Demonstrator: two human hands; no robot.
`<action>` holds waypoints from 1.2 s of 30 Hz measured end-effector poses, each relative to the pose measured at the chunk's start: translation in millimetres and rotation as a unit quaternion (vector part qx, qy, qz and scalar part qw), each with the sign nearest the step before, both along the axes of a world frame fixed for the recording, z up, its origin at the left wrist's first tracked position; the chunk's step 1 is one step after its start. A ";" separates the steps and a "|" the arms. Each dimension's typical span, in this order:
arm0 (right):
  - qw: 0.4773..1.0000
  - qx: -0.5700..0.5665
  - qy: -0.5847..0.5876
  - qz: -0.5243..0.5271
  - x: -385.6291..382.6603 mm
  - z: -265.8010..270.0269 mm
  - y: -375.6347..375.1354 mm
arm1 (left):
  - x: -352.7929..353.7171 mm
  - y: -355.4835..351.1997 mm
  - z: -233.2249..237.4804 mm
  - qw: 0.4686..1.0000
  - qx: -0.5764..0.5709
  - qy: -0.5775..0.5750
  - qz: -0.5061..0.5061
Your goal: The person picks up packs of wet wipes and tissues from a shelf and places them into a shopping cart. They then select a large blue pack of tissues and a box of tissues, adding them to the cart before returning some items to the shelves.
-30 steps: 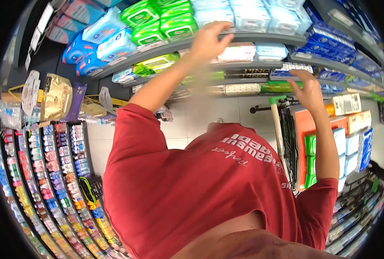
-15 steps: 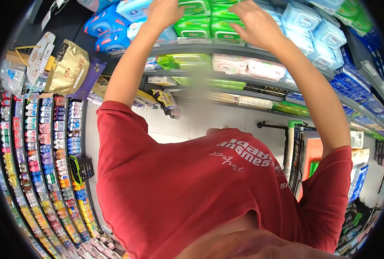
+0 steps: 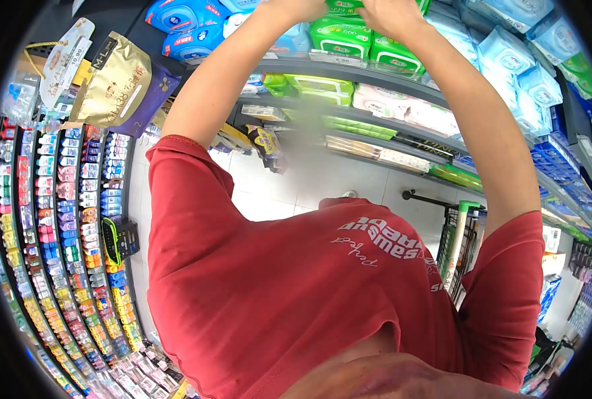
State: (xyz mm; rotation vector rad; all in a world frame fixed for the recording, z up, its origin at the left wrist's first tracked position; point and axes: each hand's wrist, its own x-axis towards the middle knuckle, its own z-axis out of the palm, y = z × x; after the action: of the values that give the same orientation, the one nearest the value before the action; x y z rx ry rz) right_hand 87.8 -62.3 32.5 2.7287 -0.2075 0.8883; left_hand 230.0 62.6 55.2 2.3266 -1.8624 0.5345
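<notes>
Toppling risk

A lopsided pull on the upper green pack (image 3: 344, 6), at the frame's top edge, might drag neighbours off the shelf (image 3: 276, 65); one pack between left hand (image 3: 299, 8) and right hand (image 3: 394, 16); two lower green packs (image 3: 340, 38) below; fingers largely cropped, so I cannot tell their grip.

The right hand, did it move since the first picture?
Yes. Against the shelf, the right hand went left and up in the view, to the green packs.
</notes>
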 end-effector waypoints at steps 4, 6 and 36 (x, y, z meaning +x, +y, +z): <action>1.000 0.000 -0.021 0.016 -1.8 0.2 3.9 | -0.9 0.9 -3.4 0.999 -0.039 0.003 -0.003; 0.999 0.034 -0.014 -0.003 -0.6 -1.7 8.6 | -4.8 7.0 -1.6 0.999 -0.044 0.008 -0.009; 0.936 0.336 0.000 -0.108 -434.6 -11.9 16.6 | -336.5 -60.2 -92.2 0.847 -0.097 0.389 -0.348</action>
State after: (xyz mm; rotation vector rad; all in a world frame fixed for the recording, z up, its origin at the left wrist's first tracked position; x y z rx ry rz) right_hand -346.8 -45.7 20.7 3.2135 -0.9508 0.8693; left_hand -106.5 2.4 -37.0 1.2497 -1.8740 -0.2742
